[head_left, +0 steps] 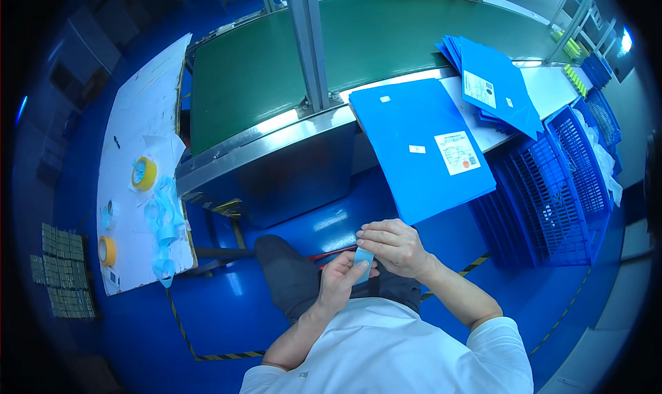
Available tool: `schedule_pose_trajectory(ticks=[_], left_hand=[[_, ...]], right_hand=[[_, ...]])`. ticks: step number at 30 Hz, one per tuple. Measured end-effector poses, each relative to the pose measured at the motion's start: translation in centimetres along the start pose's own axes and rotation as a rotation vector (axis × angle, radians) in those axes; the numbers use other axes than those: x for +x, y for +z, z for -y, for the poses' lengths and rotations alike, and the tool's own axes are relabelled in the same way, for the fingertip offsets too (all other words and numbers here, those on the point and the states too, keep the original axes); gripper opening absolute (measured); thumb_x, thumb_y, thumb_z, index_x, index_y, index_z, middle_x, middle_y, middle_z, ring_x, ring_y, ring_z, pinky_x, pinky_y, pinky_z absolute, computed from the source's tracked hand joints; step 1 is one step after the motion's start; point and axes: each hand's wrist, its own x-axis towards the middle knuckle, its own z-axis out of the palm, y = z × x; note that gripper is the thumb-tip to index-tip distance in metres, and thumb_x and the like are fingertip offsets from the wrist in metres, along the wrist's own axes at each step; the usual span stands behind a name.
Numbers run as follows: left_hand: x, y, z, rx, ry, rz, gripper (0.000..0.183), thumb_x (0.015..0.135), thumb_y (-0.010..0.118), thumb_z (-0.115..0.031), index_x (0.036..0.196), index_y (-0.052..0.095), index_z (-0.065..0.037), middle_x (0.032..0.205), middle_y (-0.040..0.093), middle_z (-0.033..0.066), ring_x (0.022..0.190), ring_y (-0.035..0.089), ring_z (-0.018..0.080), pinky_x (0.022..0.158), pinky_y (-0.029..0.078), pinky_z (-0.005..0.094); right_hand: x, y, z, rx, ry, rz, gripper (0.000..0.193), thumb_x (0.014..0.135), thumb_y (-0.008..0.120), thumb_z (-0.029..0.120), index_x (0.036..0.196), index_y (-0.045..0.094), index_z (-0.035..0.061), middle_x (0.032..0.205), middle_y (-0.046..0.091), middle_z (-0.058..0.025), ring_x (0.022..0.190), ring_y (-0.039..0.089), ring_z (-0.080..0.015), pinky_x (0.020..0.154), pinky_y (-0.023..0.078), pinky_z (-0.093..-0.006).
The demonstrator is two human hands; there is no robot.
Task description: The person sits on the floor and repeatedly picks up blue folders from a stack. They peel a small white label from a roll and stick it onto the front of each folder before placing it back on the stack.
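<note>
In front of my lap, my left hand (336, 283) pinches a small light-blue strip (363, 257) between thumb and fingers. My right hand (394, 248) is closed at the strip's upper end, its fingers pressed together and pointing left; the fingertips cover part of the piece. Whether it is a label or a length of tape I cannot make out. Just beyond my right hand, a stack of flat blue plastic sheets (414, 145) juts over the bench edge, its top sheet bearing a white printed label (460, 152) and small white stickers.
More blue sheets (493, 83) lie fanned beside a green conveyor belt (248, 70) with a metal post (307, 42). Blue crates (552, 187) stand at right. The white table (138, 104) at left holds yellow tape rolls (143, 174) and curled light-blue strips (164, 214).
</note>
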Motion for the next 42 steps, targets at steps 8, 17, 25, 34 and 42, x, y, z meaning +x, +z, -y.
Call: schedule_pose_trajectory(ticks=[8, 17, 25, 34, 42], left_hand=[[0.0, -0.1, -0.3, 0.012, 0.016, -0.024, 0.022, 0.098, 0.059, -0.005, 0.117, 0.062, 0.005, 0.105, 0.071, 0.0144, 0.09, 0.071, 0.0206, 0.085, 0.057, 0.0333], [0.3, -0.5, 0.1, 0.014, 0.07, 0.052, 0.026, 0.099, 0.057, -0.002, 0.122, 0.063, 0.006, 0.11, 0.07, 0.0126, 0.096, 0.069, 0.0163, 0.088, 0.056, 0.0298], [0.3, -0.9, -0.6, 0.225, 0.109, 0.135, 0.021, 0.1, 0.057, -0.003, 0.117, 0.065, 0.005, 0.106, 0.069, 0.0085, 0.097, 0.066, 0.0135, 0.086, 0.053, 0.0273], [0.3, -0.6, 0.2, 0.21, 0.056, 0.097, 0.023, 0.099, 0.06, -0.006, 0.12, 0.064, 0.003, 0.104, 0.069, 0.009, 0.094, 0.067, 0.0142, 0.085, 0.053, 0.0277], [0.3, -1.4, 1.1, 0.185, -0.011, 0.056, 0.022, 0.097, 0.061, -0.005, 0.117, 0.064, 0.005, 0.104, 0.07, 0.0125, 0.092, 0.07, 0.0179, 0.087, 0.059, 0.0351]], right_hand=[[-0.8, -0.5, 0.3, 0.158, 0.143, -0.016, 0.031, 0.074, 0.075, 0.008, 0.104, 0.073, 0.0039, 0.114, 0.07, -0.0108, 0.109, 0.065, -0.028, 0.09, 0.05, -0.0398], [-1.7, 0.2, 0.6, 0.252, 0.23, 0.003, 0.027, 0.076, 0.082, 0.017, 0.099, 0.074, 0.0053, 0.108, 0.073, -0.0082, 0.106, 0.067, -0.0255, 0.093, 0.049, -0.0415], [-1.8, -0.1, 0.7, 0.239, 0.214, 0.028, 0.016, 0.08, 0.078, 0.013, 0.093, 0.075, 0.0056, 0.099, 0.074, -0.0061, 0.095, 0.069, -0.0213, 0.093, 0.05, -0.0407], [-1.7, -0.9, 1.0, 0.475, 0.463, -0.096, 0.008, 0.082, 0.072, 0.003, 0.09, 0.074, 0.002, 0.096, 0.074, -0.0099, 0.092, 0.07, -0.0223, 0.087, 0.054, -0.0353], [0.1, -6.9, -6.6, -0.389, 0.235, -0.255, 0.013, 0.077, 0.077, 0.005, 0.09, 0.074, 0.004, 0.097, 0.073, -0.0078, 0.092, 0.069, -0.0245, 0.079, 0.054, -0.0348]])
